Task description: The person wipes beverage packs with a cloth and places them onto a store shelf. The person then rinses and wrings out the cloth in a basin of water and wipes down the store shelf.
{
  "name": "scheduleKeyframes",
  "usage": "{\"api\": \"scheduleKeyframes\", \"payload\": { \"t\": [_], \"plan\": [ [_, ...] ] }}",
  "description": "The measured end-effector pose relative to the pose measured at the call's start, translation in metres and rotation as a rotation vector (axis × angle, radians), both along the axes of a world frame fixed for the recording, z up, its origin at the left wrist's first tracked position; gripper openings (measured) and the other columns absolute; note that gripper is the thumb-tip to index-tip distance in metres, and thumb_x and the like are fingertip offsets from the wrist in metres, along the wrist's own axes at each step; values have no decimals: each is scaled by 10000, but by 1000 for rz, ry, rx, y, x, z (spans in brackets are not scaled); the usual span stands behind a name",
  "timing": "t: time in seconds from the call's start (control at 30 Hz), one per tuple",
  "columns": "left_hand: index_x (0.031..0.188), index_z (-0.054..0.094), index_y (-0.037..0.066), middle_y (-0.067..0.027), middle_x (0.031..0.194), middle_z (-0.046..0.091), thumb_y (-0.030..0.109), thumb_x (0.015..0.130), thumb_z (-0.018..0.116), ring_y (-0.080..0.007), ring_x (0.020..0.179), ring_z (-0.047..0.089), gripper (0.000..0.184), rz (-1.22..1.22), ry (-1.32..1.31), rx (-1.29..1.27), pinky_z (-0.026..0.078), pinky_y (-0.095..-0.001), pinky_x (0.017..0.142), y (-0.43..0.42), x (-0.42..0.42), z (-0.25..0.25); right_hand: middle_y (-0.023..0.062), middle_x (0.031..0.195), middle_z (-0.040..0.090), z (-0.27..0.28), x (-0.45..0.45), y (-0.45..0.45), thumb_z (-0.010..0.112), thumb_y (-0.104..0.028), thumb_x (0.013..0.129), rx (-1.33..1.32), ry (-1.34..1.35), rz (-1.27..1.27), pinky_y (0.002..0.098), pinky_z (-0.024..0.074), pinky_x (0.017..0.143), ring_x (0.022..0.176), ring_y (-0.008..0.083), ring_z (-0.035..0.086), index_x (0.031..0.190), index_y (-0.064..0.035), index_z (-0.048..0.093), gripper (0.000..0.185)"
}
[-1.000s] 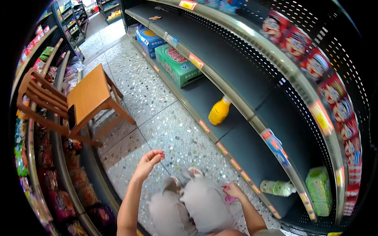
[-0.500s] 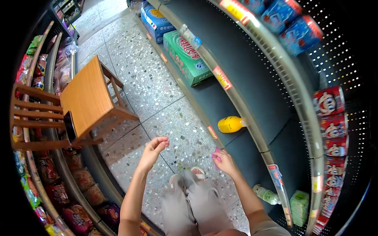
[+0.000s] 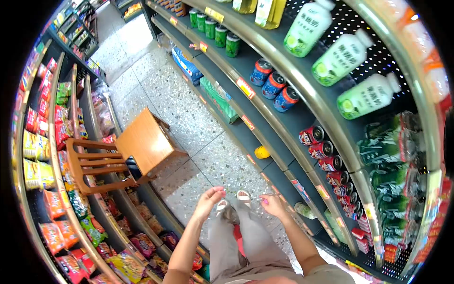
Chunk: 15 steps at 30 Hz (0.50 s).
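Observation:
My left hand hangs above the floor in front of my legs, its fingers bent together and nothing visible in them. My right hand is closed around a small pink cloth, most of it hidden by the fingers. That hand is beside the lower shelves on the right, nearest to a yellow bottle lying on the bottom shelf. A pale green bottle lies farther down the same shelf.
A wooden chair with a dark phone-like object on its seat stands in the aisle at left. Snack bags fill the left shelves. Drink cans and white-green bottles stand on the right shelves. A green box sits low.
My view has tilted up and back, bringing upper shelves with cans and bottles into sight. Both hands are still in front of me, the right one still holding the pink cloth.

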State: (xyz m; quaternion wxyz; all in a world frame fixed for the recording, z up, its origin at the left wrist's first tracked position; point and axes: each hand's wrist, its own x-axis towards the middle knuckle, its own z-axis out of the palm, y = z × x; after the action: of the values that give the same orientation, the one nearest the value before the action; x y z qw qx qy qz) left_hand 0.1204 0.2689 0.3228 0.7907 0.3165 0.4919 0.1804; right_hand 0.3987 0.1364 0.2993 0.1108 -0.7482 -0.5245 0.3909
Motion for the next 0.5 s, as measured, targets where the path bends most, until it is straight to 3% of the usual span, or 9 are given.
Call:
{"api": "scheduleKeyframes", "payload": {
  "t": [0.13,0.17,0.3,0.5],
  "plan": [
    [1249,580,49,-64,1139,654,260,986,566,-162,1067,611,337,-54,-52,-11,459,-298,931,-3,-1,24,154,918,702,12,-16,-22,639,-225,814,70,-78,-41,418,529,749,851,321,682,1095,-110,709,312],
    [1251,578,49,-63,1137,654,261,987,563,-163,1069,610,339,-55,-31,-26,458,-300,933,-5,-8,29,165,936,699,19,-24,-26,638,-225,817,-21,-98,-91,415,529,758,862,334,679,1099,-109,707,313],
    [1257,576,54,-59,1132,654,259,989,554,-159,1065,609,339,-177,-33,-17,453,-307,939,9,-16,39,171,963,696,65,-56,-48,634,-214,818,65,-76,-338,405,531,779,883,337,677,1095,-102,704,307],
    [1247,584,66,-37,1106,657,266,972,564,-128,1034,611,341,-491,-21,116,449,-266,912,25,3,106,166,1002,701,107,-109,-114,639,-213,809,240,-15,-753,395,538,807,922,309,685,1089,-97,702,309]
  ]
}}
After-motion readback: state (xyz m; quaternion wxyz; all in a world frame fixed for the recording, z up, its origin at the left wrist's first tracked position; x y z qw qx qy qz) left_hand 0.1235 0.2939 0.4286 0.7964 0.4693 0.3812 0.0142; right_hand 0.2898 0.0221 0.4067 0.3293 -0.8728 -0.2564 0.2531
